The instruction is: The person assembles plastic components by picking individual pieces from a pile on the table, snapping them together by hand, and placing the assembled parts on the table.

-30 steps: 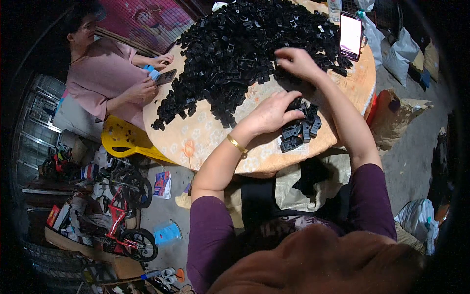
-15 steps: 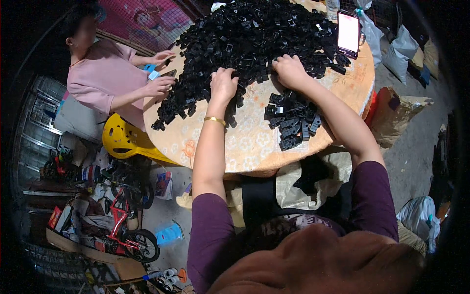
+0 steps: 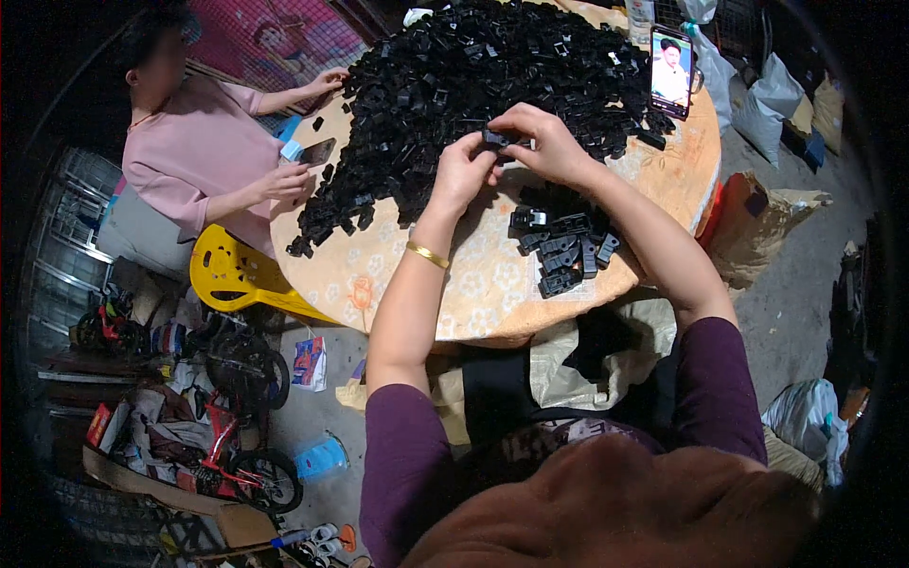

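L hand (image 3: 461, 172) & R hand (image 3: 547, 144) pinch small blocky black plastic part (image 3: 496, 138), prob. for steadiness. Black plastic cluster (image 3: 561, 248) sits nr R forearm, prob. for reach.

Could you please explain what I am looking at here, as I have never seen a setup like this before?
There is no machine here: a person works with two bare hands, seen from above by a wide fisheye camera on their head, so straight edges bend.

The flower-patterned table carries a big heap of black parts, a smaller group of black pieces nearer the wearer, and a smartphone near its right edge.

The right hand holds a small black part; the left hand meets it, though whether it also grips is hard to tell. A co-worker in pink sits at the left.
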{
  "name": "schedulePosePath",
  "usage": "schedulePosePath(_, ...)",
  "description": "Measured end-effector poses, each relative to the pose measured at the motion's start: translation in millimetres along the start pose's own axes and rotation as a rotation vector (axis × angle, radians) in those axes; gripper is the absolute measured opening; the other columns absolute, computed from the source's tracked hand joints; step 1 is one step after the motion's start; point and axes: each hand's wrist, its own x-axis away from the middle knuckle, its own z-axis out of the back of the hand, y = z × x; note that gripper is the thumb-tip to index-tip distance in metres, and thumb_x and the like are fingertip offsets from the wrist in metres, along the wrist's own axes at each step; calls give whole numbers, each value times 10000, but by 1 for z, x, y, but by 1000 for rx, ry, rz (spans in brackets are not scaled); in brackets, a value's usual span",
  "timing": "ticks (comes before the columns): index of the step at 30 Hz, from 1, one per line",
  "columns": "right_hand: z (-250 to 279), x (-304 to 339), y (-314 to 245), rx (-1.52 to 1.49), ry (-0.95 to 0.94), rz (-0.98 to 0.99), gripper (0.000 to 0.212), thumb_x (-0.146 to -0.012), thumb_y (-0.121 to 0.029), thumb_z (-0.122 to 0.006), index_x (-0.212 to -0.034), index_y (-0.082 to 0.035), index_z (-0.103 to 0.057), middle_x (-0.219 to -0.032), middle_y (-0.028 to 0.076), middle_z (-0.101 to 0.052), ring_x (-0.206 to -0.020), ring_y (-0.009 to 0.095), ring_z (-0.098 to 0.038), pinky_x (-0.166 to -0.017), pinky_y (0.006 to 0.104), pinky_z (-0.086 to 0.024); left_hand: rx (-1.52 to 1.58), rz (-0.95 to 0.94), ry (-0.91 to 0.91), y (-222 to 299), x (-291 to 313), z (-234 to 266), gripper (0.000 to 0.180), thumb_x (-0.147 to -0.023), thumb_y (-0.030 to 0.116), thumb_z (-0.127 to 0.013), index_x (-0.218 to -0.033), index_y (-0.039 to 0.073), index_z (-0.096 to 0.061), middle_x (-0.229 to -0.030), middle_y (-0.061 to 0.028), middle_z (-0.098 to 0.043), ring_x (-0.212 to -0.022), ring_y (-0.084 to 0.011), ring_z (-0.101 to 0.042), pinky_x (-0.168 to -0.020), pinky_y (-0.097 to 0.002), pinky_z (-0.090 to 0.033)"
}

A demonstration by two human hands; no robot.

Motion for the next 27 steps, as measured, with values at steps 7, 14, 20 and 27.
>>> schedulePosePath(7, 1, 2, 0, -89, 88, -216, 276, -708, -64, -636, -975, -23, -582, -863, 120, -576, -745, 250, -593, -658, 308, -490, 324, -81, -77, 13, 8, -6, 302, -779, 3, -580, -1069, -32, -499, -862, -68, -588, -768, -138, -608, -695, -229, -509)
schedulePosePath(14, 10, 1, -8, 73, 70, -94, 329, -752, -110, -616, -1062, -31, -538, -848, 105, -598, -623, 142, -546, -558, 250, -444, 269, -166, 115, 9, 4, 0, 235, -838, 90, -547, -1055, 3, -522, -900, -22, -572, -763, -74, -537, -682, -210, -462)
schedulePosePath(20, 1, 2, -6, -284, -72, -365, 313, -745, -97, -648, -1025, -7, -539, -834, 64, -594, -714, 107, -556, -629, 234, -463, 409, -136, 41, 11, 5, -4, 305, -857, 94, -514, -1146, 5, -471, -937, -29, -563, -803, -91, -549, -689, -215, -485)
schedulePosePath(27, -4, 2, -7, -179, 56, -208, 313, -732, -121, -665, -1004, -15, -555, -869, 90, -592, -752, 159, -581, -656, 269, -472, 495, -178, 53, 8, 4, -7, 294, -862, 91, -511, -1145, 19, -478, -953, -46, -563, -783, -96, -563, -677, -214, -494)
